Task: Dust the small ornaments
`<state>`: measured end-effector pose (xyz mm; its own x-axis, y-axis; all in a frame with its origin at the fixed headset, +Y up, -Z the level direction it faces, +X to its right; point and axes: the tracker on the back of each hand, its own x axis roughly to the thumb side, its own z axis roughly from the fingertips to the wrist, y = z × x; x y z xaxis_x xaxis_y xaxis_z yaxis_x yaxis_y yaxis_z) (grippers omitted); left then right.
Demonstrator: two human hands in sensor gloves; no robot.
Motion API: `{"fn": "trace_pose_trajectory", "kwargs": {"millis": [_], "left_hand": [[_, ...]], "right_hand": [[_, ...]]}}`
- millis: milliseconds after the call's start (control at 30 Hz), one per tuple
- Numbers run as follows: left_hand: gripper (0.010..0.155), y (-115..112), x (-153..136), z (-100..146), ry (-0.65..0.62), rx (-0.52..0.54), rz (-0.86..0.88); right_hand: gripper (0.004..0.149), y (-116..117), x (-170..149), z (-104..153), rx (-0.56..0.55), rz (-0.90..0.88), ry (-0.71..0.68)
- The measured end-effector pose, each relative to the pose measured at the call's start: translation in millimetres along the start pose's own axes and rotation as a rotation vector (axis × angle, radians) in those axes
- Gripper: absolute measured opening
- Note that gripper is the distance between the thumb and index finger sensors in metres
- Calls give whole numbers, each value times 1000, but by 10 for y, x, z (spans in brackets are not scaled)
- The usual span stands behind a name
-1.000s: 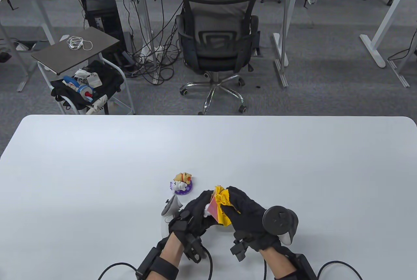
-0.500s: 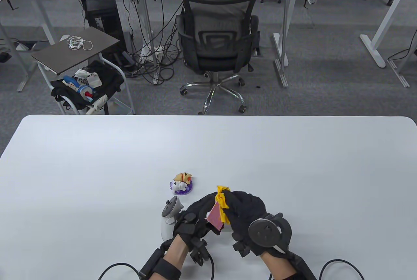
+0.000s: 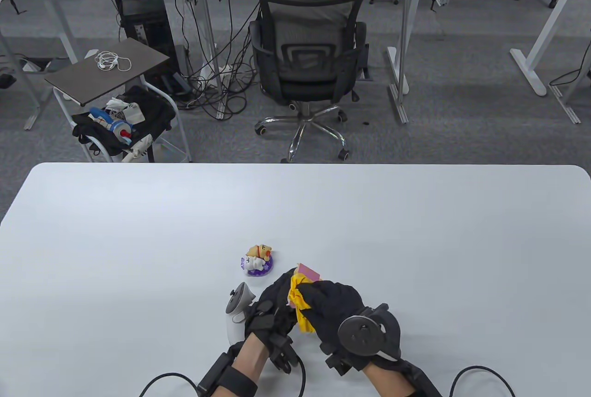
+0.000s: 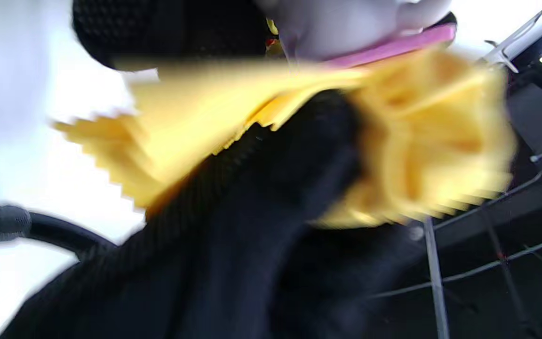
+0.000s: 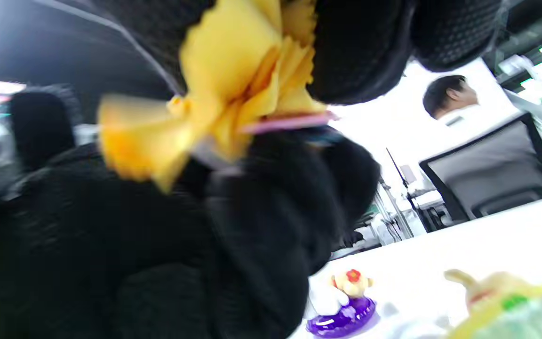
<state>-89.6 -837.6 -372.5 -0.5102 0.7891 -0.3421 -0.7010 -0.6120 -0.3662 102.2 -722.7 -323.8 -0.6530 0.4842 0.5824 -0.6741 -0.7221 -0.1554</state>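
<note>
Cloth between both hands, against pink-based ornament.

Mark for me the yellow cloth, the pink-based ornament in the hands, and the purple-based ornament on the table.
yellow cloth point(image 3: 300, 300): table view, bunched fold between the hands.
pink-based ornament point(image 3: 308, 273): table view, the pink base edge showing above the fingers.
purple-based ornament point(image 3: 257, 260): table view, middle of the figures on the purple base.
</note>
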Motion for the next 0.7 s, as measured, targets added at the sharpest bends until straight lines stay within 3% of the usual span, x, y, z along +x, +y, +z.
{"fn": "trace_pose_trajectory", "kwargs": {"millis": [167, 267, 367, 433, 500, 700], "left_hand": [[60, -120, 77, -28, -8, -75, -114], [60, -85, 195, -19, -52, -51, -230], [60, -37, 297, 43, -77, 51, -372], [66, -18, 353, 80, -71, 119, -506], [71, -31, 376, 92, -95, 117, -556], [59, 31, 292, 100, -92, 75, -160]], "right_hand": [[49, -170, -359, -19, -67, -76, 166], [47, -176, -428, -14, -64, -199, 223], [47, -65, -432, -9, 5, -447, 273], [47, 75, -452, 1, 80, -626, 379], [48, 159, -500, 25, 130, -707, 443], [48, 127, -577, 29, 85, -860, 480]]}}
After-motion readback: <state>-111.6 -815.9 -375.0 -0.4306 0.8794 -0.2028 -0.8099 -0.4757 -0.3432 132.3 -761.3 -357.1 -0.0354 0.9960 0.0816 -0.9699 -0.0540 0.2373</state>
